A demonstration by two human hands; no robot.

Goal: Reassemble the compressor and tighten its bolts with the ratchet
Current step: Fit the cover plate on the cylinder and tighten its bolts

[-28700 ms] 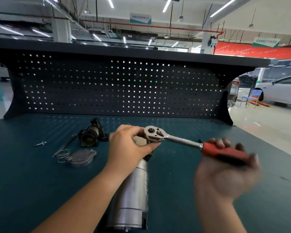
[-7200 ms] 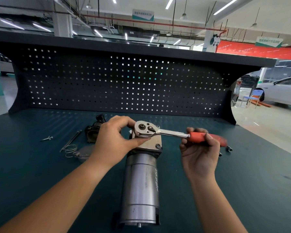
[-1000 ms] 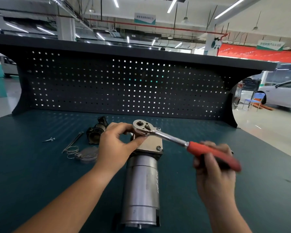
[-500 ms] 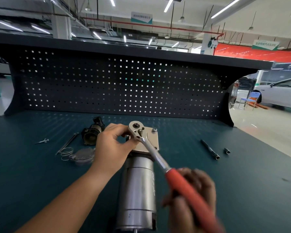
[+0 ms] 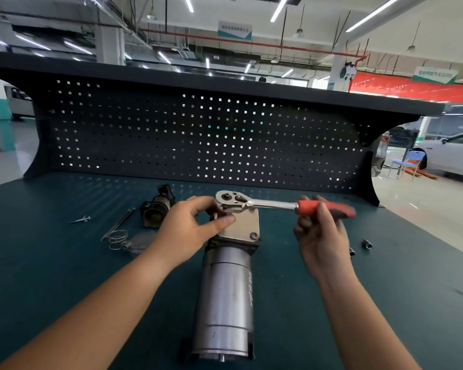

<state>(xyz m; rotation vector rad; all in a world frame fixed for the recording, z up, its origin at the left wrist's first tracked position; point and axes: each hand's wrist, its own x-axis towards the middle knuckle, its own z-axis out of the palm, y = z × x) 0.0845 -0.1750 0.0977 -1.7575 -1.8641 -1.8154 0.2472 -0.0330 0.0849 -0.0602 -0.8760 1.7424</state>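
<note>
Since half a second ago the ratchet (image 5: 267, 205) handle has swung from pointing near-right toward the camera to lying almost level, pointing right. Its chromed head sits on the far left corner of the compressor (image 5: 226, 295), a smooth, brushed-metal cylinder lying lengthwise at mid-counter (image 5: 51, 276) with a flat, pale end plate carrying a bolt at its near right corner. The left hand (image 5: 190, 233) reaches in from the near left, fingers curled around the ratchet head and thumb pressed on the plate. The right hand (image 5: 320, 236), palm toward the camera and slightly blurred, has its fingers closed around the red rubbery grip. Left of the compressor lie a dark cast housing (image 5: 157, 210), a coiled wire spring (image 5: 116, 237) and a thin rod (image 5: 118, 224).
</note>
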